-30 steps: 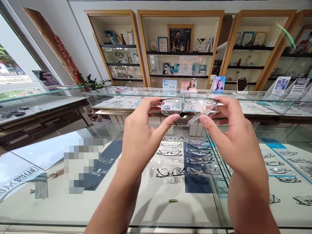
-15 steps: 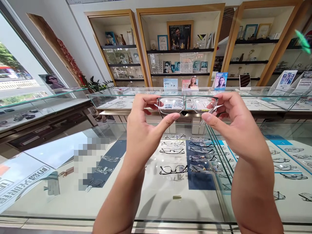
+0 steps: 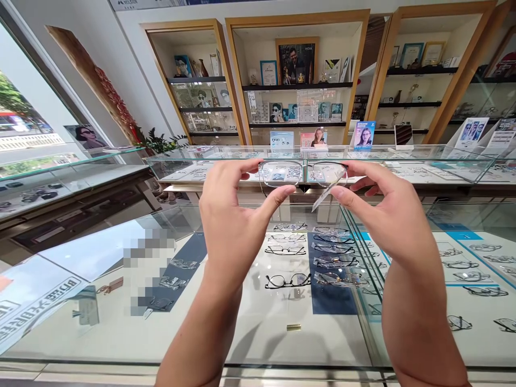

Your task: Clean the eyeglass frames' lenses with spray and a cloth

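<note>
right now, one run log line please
left hand: holds clear-lens eyeglasses; right hand: holds other end; tag: tilted, near right hand; below: glass display case

Both arms are bare up to the lower edge of the view. The left hand (image 3: 229,212) has a broad back, slender fingers (image 3: 239,165) and a long, tapering thumb (image 3: 274,203). The right hand (image 3: 393,212) matches it in build. The left forearm (image 3: 207,322) is smooth and thickens below the wrist; the right forearm (image 3: 415,317) looks fuller, rounded along its outer edge.
</note>
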{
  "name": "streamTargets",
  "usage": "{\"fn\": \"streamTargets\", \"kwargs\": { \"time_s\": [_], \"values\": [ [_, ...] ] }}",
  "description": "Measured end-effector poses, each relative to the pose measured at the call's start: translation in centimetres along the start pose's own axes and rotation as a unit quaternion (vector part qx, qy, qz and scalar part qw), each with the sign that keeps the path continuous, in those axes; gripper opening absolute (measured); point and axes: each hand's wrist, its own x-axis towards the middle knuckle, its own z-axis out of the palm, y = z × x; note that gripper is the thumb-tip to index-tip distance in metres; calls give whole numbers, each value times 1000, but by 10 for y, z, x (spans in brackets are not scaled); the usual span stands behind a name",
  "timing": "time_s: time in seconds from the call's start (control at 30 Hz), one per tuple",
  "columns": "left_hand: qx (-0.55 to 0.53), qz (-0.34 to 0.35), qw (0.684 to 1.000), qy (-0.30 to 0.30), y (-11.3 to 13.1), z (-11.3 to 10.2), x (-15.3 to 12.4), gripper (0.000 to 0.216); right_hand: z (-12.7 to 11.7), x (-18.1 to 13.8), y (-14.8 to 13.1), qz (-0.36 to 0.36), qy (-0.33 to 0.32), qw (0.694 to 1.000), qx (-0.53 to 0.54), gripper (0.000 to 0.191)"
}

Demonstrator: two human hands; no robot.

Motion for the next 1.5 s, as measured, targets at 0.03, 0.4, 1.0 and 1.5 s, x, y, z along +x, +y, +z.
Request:
{"fn": "streamTargets", "kwargs": {
  "time_s": [0.03,0.4,1.0,1.5],
  "values": [
    [3,5,1000,1,-1,0,0,43,0,0,-1,-3,3,1000,-3,50],
    [-25,-23,999,-25,-1,-3,1,44,-2,-3,-14,12,27,998,-58,47],
    [-62,-75,993,-65,-7,-2,3,54,6,-7,-23,-91,105,988,-67,40],
    [-84,-82,993,5,-6,15,-1,63,23,-7,-28,-134,159,976,-70,43]
  ]
}}
